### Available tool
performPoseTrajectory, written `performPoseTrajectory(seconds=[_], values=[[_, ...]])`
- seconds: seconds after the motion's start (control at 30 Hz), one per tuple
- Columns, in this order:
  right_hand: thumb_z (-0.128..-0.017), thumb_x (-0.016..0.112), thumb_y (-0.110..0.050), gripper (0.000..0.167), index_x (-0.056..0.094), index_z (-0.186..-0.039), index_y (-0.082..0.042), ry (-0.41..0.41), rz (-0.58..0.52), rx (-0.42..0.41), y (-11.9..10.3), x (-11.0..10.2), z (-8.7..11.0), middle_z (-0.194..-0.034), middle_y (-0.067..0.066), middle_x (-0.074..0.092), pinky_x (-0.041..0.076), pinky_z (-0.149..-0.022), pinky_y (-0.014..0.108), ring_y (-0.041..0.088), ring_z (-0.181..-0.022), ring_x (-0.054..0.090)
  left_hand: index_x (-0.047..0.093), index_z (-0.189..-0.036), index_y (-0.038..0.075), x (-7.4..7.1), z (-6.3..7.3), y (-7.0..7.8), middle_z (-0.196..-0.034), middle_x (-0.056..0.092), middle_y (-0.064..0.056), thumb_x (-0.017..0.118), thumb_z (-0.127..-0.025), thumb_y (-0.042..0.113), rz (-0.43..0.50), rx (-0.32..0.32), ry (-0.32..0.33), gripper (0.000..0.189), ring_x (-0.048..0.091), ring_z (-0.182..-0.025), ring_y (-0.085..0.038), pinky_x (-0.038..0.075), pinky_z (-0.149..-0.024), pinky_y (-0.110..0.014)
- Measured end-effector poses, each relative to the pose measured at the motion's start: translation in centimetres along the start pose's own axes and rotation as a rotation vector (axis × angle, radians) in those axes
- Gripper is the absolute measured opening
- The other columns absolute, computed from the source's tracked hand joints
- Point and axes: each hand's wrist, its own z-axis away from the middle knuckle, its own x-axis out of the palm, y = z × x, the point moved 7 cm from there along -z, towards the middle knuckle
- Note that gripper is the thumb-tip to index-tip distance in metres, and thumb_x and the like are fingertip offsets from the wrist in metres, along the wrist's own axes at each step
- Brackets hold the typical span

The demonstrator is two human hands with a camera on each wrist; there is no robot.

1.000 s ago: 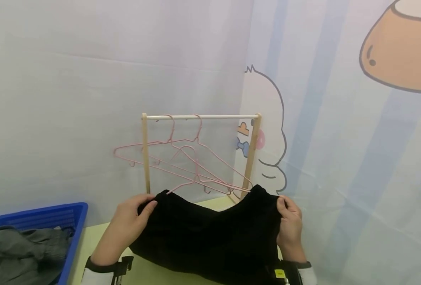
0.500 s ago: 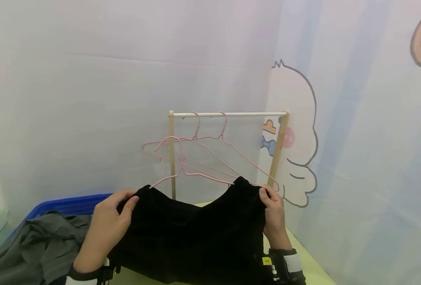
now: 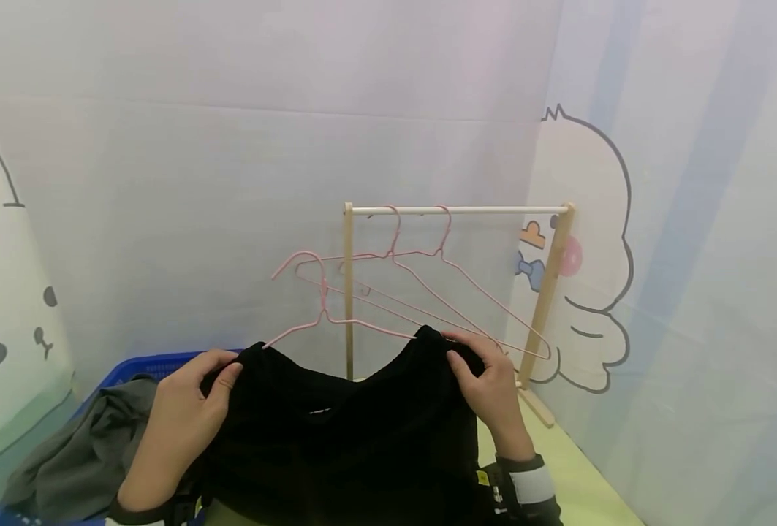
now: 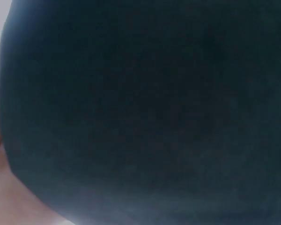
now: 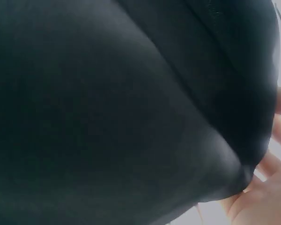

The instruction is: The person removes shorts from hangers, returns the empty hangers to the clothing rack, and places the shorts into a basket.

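In the head view a black garment (image 3: 349, 446) hangs on a pink wire hanger (image 3: 324, 292), its upper edge dipping in the middle. The hanger's hook and neck show above the cloth, and its arms run in under both upper corners. My left hand (image 3: 191, 402) pinches the left upper corner between thumb and fingers. At the right upper corner my right hand (image 3: 490, 380) grips the cloth, thumb in front and fingers over the top. Dark cloth (image 4: 145, 112) fills most of the left wrist view. A fold of the cloth (image 5: 107, 117) covers much of the right wrist view.
Behind the garment stands a small rack (image 3: 460, 210) with a white bar and wooden posts. Two pink hangers (image 3: 421, 254) hang on it. A blue basket (image 3: 131, 365) at left holds grey cloth (image 3: 92, 453). Light green tabletop (image 3: 572, 467) shows at right.
The head view has turned left, so rack and basket sit farther right in it. My right hand has shifted its hold inward over the garment's right corner. The left hand keeps its pinch.
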Motion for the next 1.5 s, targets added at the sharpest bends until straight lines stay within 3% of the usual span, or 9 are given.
performPoseTrajectory(seconds=[0.17,0.5,0.77,1.07,1.17,1.3,1.4,1.5], values=[[-0.097,0.072,-0.007,0.029,0.076,-0.124,-0.016,0.002,0.033,-0.077,-0.3,0.4,0.0,-0.121,0.003,0.074,0.042,-0.105,0.021,0.024,-0.116,0.066,0.073,-0.108,0.009,0.3,-0.1,-0.1,-0.097,0.074,-0.007,0.069,-0.1,0.01,-0.001,-0.005,-0.017,0.009,0.066,-0.079,-0.022,0.048,-0.064,-0.036],[-0.091,0.076,0.001,0.015,0.08,-0.104,-0.006,0.05,0.0,-0.043,-0.3,0.9,-0.1,-0.1,0.006,0.077,0.048,-0.092,0.014,0.021,-0.096,0.071,0.074,-0.109,0.004,-0.2,-0.4,1.1,-0.098,0.073,-0.011,0.071,-0.098,0.005,-0.012,0.046,0.007,0.012,0.069,-0.084,-0.029,0.054,-0.069,-0.049],[-0.092,0.075,0.0,0.015,0.081,-0.102,-0.009,0.019,-0.071,-0.072,-1.6,2.2,0.2,-0.098,0.003,0.076,0.05,-0.088,0.015,0.019,-0.091,0.07,0.076,-0.111,0.003,-0.6,-0.2,3.4,-0.088,0.068,-0.005,0.074,-0.095,0.005,-0.047,0.111,0.097,0.016,0.052,-0.065,-0.012,0.04,-0.054,-0.028],[-0.092,0.074,0.002,0.018,0.08,-0.105,-0.009,-0.051,-0.11,-0.158,-3.0,4.5,0.7,-0.097,0.002,0.075,0.053,-0.084,0.021,0.019,-0.089,0.07,0.077,-0.113,0.003,-0.3,-0.2,4.2,-0.089,0.07,-0.007,0.073,-0.096,0.006,-0.061,0.117,0.189,0.018,0.062,-0.074,-0.019,0.047,-0.061,-0.037],[-0.093,0.073,0.0,0.019,0.079,-0.108,-0.01,-0.08,-0.11,-0.158,-3.2,4.7,0.8,-0.099,0.001,0.075,0.054,-0.084,0.023,0.018,-0.091,0.07,0.078,-0.112,0.003,-0.4,-0.2,4.3,-0.09,0.071,-0.008,0.074,-0.095,0.005,-0.044,0.125,0.218,0.018,0.066,-0.078,-0.021,0.047,-0.067,-0.03],[-0.095,0.073,-0.005,0.024,0.076,-0.118,-0.013,-0.119,-0.059,-0.179,-4.3,4.4,0.8,-0.11,-0.002,0.075,0.054,-0.091,0.031,0.018,-0.102,0.069,0.079,-0.111,0.004,-0.4,-0.2,4.4,-0.089,0.071,-0.007,0.075,-0.094,0.004,-0.011,0.127,0.221,0.017,0.064,-0.077,-0.018,0.04,-0.07,-0.016],[-0.094,0.075,-0.012,0.033,0.074,-0.127,-0.017,-0.138,-0.005,-0.217,-5.7,4.6,0.9,-0.118,-0.003,0.073,0.05,-0.095,0.038,0.019,-0.111,0.066,0.079,-0.11,0.003,-0.1,-0.3,4.5,-0.088,0.07,-0.006,0.076,-0.093,0.004,0.004,0.131,0.208,0.018,0.063,-0.076,-0.017,0.039,-0.069,-0.015],[-0.094,0.077,-0.018,0.035,0.073,-0.129,-0.021,-0.146,0.037,-0.256,-7.0,5.2,1.0,-0.119,-0.004,0.073,0.049,-0.092,0.041,0.02,-0.109,0.062,0.079,-0.11,0.003,0.2,-0.3,4.6,-0.088,0.07,-0.005,0.076,-0.093,0.004,0.013,0.134,0.193,0.017,0.063,-0.076,-0.016,0.039,-0.069,-0.015]])
